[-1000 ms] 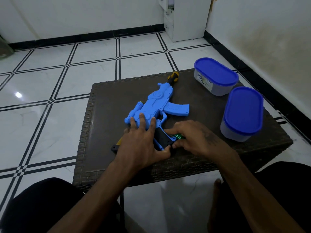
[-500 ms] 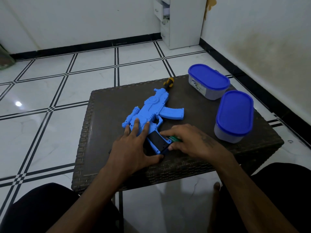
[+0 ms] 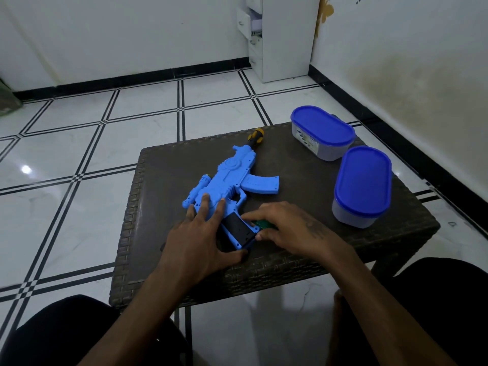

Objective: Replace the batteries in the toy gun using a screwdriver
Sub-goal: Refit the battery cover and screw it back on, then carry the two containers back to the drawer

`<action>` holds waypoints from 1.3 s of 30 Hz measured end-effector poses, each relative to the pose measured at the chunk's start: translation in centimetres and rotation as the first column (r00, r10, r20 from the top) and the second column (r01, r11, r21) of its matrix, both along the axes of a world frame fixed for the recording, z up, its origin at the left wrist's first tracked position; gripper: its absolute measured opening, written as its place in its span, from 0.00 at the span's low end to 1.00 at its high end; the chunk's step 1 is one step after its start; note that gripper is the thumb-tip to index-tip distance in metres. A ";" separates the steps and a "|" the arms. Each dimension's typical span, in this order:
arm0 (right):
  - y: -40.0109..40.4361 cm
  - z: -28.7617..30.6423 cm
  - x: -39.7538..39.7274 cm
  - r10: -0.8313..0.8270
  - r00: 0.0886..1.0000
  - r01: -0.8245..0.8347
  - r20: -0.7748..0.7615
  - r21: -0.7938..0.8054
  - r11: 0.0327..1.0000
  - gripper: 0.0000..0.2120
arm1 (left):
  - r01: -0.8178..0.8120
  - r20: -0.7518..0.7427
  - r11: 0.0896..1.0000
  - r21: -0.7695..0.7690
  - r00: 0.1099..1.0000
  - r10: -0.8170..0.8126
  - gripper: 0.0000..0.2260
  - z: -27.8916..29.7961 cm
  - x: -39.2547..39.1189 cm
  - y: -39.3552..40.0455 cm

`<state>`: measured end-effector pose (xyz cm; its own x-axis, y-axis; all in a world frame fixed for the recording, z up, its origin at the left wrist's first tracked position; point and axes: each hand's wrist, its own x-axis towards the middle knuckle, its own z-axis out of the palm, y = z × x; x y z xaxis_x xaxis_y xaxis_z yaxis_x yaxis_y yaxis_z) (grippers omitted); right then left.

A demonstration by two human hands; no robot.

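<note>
A blue toy gun (image 3: 229, 178) lies flat on a dark woven table (image 3: 303, 186), muzzle pointing away from me. Its black open battery compartment (image 3: 236, 228) faces up at the near end. My left hand (image 3: 195, 239) presses on the gun's rear, fingers spread over the body and thumb curled round the stock's end. My right hand (image 3: 290, 231) sits at the compartment's right side, fingertips pinching a green battery (image 3: 265, 223) that rests against the gun. A screwdriver with a yellow and black handle (image 3: 255, 135) lies beyond the muzzle at the table's far edge.
Two grey tubs with blue lids stand at the table's right, one at the back (image 3: 322, 132) and one nearer (image 3: 361, 186). A white cabinet (image 3: 280, 35) stands against the far wall. My knees flank the near table edge over a tiled floor.
The view has tilted up a little. Both hands stay at the gun's rear; my right fingers have shifted slightly along the compartment's edge with the green battery.
</note>
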<state>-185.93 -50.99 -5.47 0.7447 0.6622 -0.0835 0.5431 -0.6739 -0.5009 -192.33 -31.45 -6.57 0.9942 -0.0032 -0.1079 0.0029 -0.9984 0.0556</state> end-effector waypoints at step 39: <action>-11.2 2.6 4.9 -0.801 0.593 0.785 0.087 0.156 0.599 0.37 | -0.436 -0.466 -0.231 -0.870 0.880 0.094 0.11 5.0 3.1 -6.7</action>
<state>-181.07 -62.21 -2.85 0.9765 -0.1976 0.0865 -0.1184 -0.8262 -0.5508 -189.18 -38.14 -1.52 0.8964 -0.0105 -0.4431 0.4275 0.2851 0.8579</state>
